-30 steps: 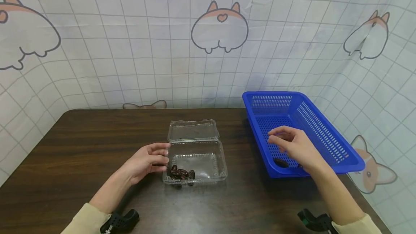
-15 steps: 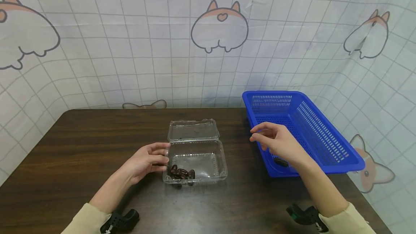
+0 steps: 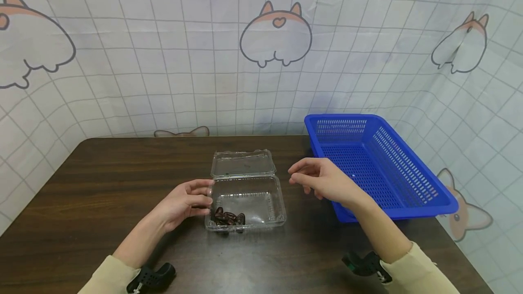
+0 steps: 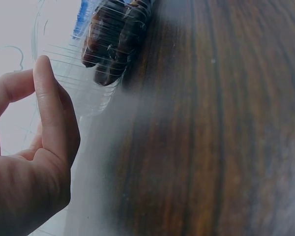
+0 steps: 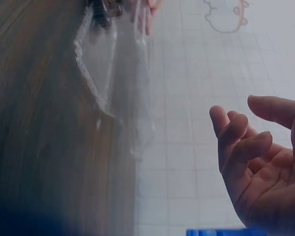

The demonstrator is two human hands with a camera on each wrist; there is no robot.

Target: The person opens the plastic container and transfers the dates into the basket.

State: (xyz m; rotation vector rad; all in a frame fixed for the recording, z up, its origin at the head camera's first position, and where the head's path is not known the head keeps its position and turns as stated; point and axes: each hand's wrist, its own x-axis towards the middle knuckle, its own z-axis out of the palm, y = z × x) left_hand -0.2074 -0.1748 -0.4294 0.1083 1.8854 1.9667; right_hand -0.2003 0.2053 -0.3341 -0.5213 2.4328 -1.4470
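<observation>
A clear plastic clamshell box [image 3: 249, 203] stands with its lid [image 3: 244, 164] folded back. Several glossy dark brown dates [image 3: 229, 218] lie in its near left corner, also seen through the wall in the left wrist view. My left hand [image 3: 185, 203] rests its fingertips against the box's left side, fingers relaxed. My right hand [image 3: 320, 178] hovers between the box and a blue basket [image 3: 402, 149], holding nothing. In the right wrist view its fingers [image 5: 236, 129] bend loosely, with the thumb apart from them. My right hand and forearm hide the basket's near left part.
The box and basket stand on a dark wood-grain table [image 3: 122, 171]. A white grid-patterned cloth [image 3: 184, 58] with cartoon dogs hangs behind and to the right. A black wrist strap [image 3: 151, 278] sits on each forearm.
My right hand has moved left from over the basket, past its left rim towards the box. A dark piece seen earlier in the basket is now hidden. My left hand has stayed put.
</observation>
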